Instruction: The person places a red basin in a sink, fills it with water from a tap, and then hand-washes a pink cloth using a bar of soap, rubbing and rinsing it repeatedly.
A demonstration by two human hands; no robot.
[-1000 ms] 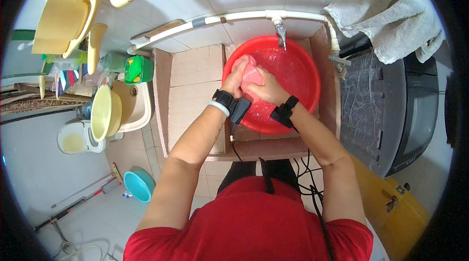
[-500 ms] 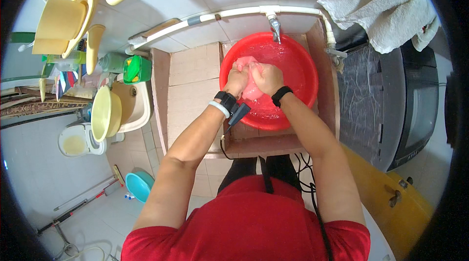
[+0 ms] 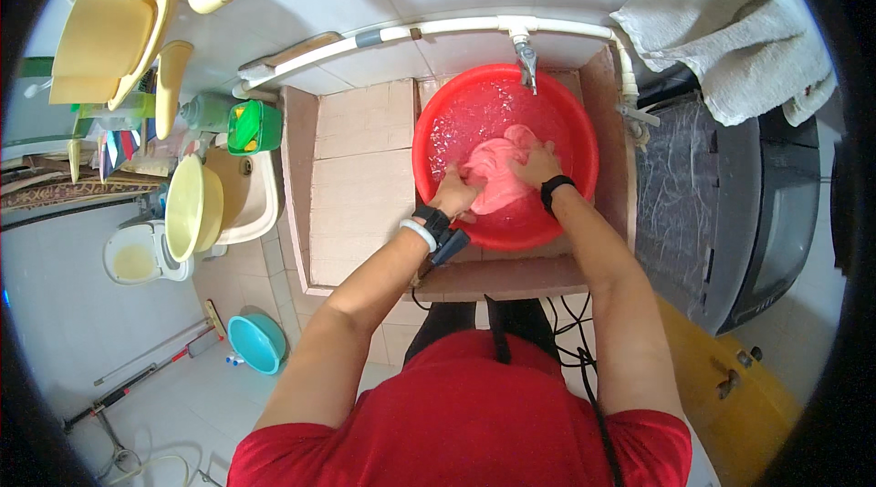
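A wet pink cloth [image 3: 494, 170] lies bunched in the water of a round red basin [image 3: 422, 154]. My left hand [image 3: 453, 194] is at the cloth's near left side, its fingers apart and touching it. On the right side of the cloth rests my right hand [image 3: 538, 166], fingers spread over the fabric. Neither hand is closed round the cloth. The fingertips are partly hidden by water and folds. Bubbles and ripples show on the water at the basin's left. Above the basin's far rim is a metal tap [image 3: 526, 66].
The basin stands in a tiled trough sink [image 3: 360, 204]. A white pipe [image 3: 447, 26] runs along the wall behind. To the right are a towel [image 3: 730, 49] and a dark appliance [image 3: 776, 213]. Yellow [image 3: 187, 213] and blue [image 3: 255, 343] basins are at the left. Black cables [image 3: 575, 341] hang near my legs.
My hands have come apart and lowered from squeezing the bunched cloth. The cloth now spreads wider in the water, nearer the basin's middle. The view has shifted slightly.
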